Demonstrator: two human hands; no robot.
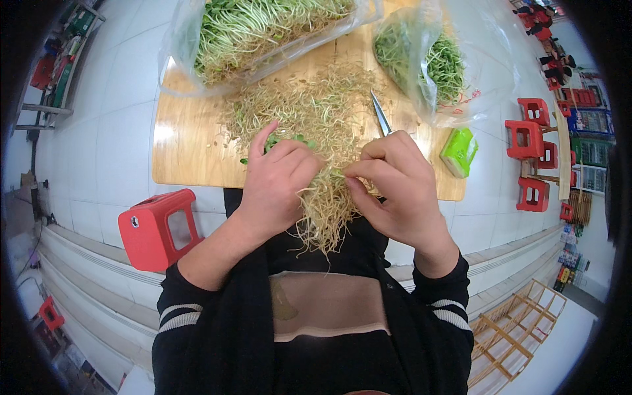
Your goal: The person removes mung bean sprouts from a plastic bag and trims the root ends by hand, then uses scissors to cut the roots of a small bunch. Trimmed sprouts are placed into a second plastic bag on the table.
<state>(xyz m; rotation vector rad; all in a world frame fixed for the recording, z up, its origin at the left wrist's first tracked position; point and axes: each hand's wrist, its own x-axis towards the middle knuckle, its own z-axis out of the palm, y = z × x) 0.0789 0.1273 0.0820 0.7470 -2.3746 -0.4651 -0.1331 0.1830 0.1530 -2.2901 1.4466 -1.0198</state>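
Note:
My left hand [279, 183] is closed around a bunch of sprouts, its green leaves [289, 142] showing past the far side of the fist. From that bunch a mass of tangled pale roots [327, 210] hangs over the near table edge above my lap. My right hand [399, 185] pinches a few strands at the bunch's right side between thumb and forefinger. Just beyond this hand lies a pair of scissors [380, 112], blades pointing away, its handles hidden. Loose cut roots [306, 106] cover the middle of the wooden table [190, 140].
At the back left, an open clear plastic bag [276, 74] holds uncut sprouts [261, 34] with roots. Leafy green sprouts [444, 66] fill another plastic bag [419, 59] at the back right. A green tissue pack [459, 152] sits by the right edge. A red stool [148, 237] stands left.

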